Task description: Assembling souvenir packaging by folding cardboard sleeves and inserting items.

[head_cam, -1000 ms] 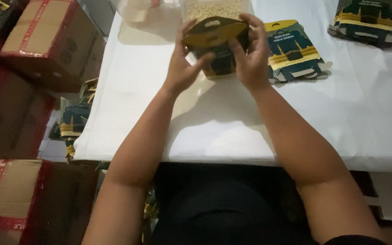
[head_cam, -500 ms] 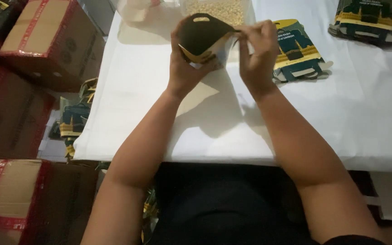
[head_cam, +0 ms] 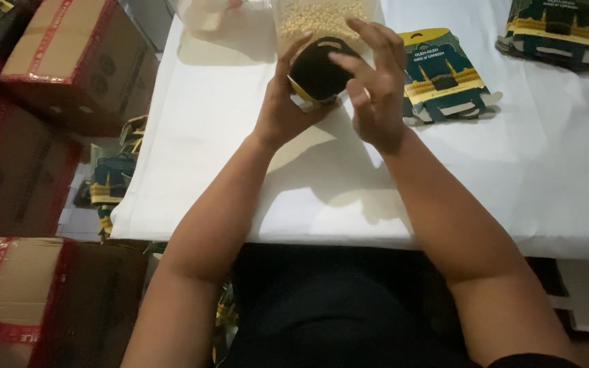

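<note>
My left hand [head_cam: 282, 109] grips a small dark stand-up pouch [head_cam: 318, 71] with a yellow edge, held above the white-covered table [head_cam: 213, 157]. Its mouth is spread wide and faces me. My right hand [head_cam: 375, 82] hovers at the pouch's right side, fingers spread, fingertips over its mouth. Just behind the pouch stands a clear container of small pale round pieces [head_cam: 322, 15].
A stack of flat blue-and-yellow printed pouches [head_cam: 441, 75] lies right of my hands, another stack [head_cam: 553, 31] at the far right. More pouches [head_cam: 110, 177] lie on the floor at the left, among brown cardboard boxes with red tape [head_cam: 69, 54].
The pouch was flat between both hands; it has been pulled wide and now rests in my left hand alone, while my right hand has let go of its edge.
</note>
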